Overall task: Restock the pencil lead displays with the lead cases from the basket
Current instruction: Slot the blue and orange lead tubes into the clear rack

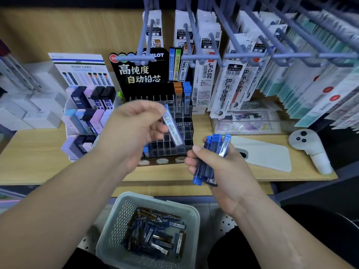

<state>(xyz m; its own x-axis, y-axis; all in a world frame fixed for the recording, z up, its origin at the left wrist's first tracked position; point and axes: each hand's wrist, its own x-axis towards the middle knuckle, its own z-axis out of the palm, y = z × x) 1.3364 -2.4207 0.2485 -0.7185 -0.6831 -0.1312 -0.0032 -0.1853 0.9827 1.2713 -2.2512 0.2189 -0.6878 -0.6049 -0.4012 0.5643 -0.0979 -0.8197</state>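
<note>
a wooden store shelf [38, 152] is seen. one lead case [172, 126] is pinched by the left hand [134, 131], a blue-capped bundle [210, 156] gripped by the right hand [221, 169]; the "pilot" display [139, 74] is stood just beyond, the basket [124, 199] below them.

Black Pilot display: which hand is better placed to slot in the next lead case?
Left. The left hand pinches one lead case right in front of the Pilot display; the right hand holds a bundle of cases lower down.
</note>
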